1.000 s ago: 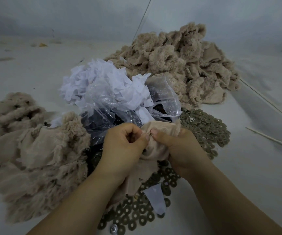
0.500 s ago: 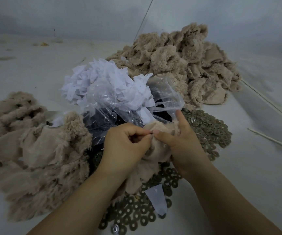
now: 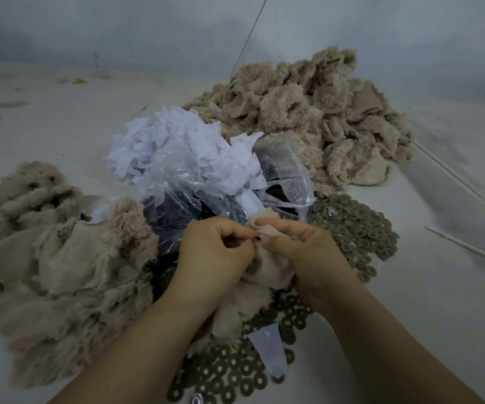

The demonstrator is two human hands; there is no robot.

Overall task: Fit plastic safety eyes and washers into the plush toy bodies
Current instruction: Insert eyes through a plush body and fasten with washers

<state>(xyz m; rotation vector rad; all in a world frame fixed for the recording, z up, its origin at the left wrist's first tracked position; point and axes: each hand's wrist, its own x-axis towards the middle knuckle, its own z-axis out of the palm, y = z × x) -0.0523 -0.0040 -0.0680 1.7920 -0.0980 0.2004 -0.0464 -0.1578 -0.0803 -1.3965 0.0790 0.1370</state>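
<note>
At the far left a heap of beige plush bodies lies on the pale table, fur side and smooth backing mixed; a couple of small dark spots show in the fur near its top, too small to tell what they are. Just to its right sits a crumpled clear plastic bag with dark contents showing through it, and a mound of white paper scraps rests on and behind the bag.

In the middle, the left hand has its grip curled tight, thumb and forefinger pinching a fold of the plush body held between both hands. A small dark piece shows right where the two hands meet; whether it is an eye stem is not clear. The right hand is clamped on the same plush body, thumb lying flat across the smooth backing and the fingers tucked beneath the cloth.

Under and around the wrists spreads a layer of flat olive-grey washers, running from the near edge up to the right of the bag. One white scrap lies on the washers near the bottom.

Behind, to the right, a bigger pile of plush bodies rises. Thin pale sticks lie on the table at the far right
</note>
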